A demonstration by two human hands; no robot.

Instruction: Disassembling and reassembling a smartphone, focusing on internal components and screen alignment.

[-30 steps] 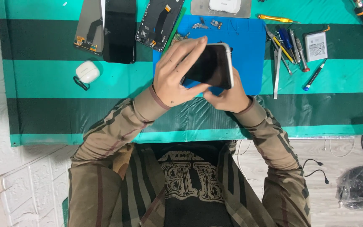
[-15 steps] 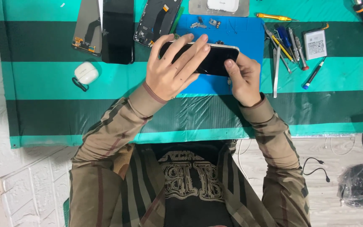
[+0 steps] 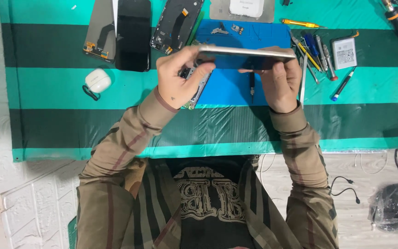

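Both of my hands hold a slim phone edge-on above the blue work mat, so that I see its pale metal side. My left hand grips its left end with the fingers curled over the top. At the right end my right hand pinches it between thumb and fingers. Beneath my left hand a bare phone frame with a circuit board lies on the mat. A small black screwdriver rests on the mat between my hands.
On the green striped cloth lie a black phone screen, an opened phone body, a white earbud case, several screwdrivers and tweezers, a phone battery and a blue-tipped pen. Cables lie on the floor at right.
The phone was held screen-up and tilted; both hands have turned it flat and edge-on and spread out to its two ends.
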